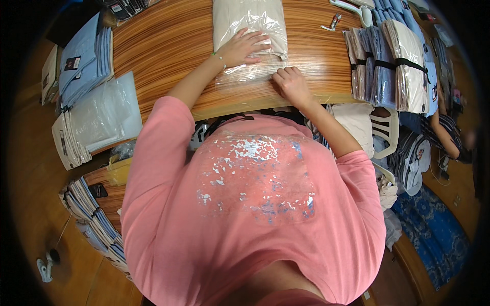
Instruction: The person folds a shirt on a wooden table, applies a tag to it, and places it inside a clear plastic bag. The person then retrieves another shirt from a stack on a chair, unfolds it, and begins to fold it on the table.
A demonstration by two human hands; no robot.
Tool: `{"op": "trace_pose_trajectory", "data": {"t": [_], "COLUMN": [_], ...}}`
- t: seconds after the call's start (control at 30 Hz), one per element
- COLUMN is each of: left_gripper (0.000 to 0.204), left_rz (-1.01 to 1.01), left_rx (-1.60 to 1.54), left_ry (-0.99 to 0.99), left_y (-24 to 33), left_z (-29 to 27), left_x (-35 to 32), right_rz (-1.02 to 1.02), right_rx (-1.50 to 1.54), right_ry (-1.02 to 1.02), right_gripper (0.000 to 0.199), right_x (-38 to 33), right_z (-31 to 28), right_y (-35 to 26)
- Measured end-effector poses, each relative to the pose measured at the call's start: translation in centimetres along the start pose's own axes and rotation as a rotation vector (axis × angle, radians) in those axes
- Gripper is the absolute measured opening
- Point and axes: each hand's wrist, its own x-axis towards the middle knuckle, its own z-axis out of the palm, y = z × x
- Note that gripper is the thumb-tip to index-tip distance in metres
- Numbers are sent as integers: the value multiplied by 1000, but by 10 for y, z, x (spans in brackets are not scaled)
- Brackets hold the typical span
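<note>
A folded beige garment (248,15) in a clear plastic bag lies at the far middle of the wooden table. My left hand (244,49) rests flat on it, fingers spread over the near end. Toward me, the bag's loose clear flap (240,75) stretches past the garment and reflects the light. My right hand (292,85) is closed at the right corner of this flap, its fingers curled on the plastic. The fingertips are partly hidden beneath the hand.
Bagged, folded garments (404,66) bound with black bands stand at the right. Blue folded shirts (87,58) and clear plastic bags (104,115) lie at the left. A white handled tool (365,15) and a small red-and-silver item (335,21) lie far right. Another person's arm (445,133) shows at the right.
</note>
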Motion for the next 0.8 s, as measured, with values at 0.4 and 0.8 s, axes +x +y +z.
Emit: {"op": "trace_pose_trajectory", "data": {"t": [0.4, 0.8], "left_gripper": [53, 26], "left_rz": [15, -316], "left_rx": [-11, -301], "left_ry": [61, 189], "left_y": [2, 21], "left_z": [-10, -46], "left_x": [-1, -114], "right_rz": [268, -54], "right_rx": [348, 204], "right_ry": [145, 153], "right_gripper": [14, 33], "right_x": [-61, -10], "right_z": [12, 24], "right_y": [-24, 95]}}
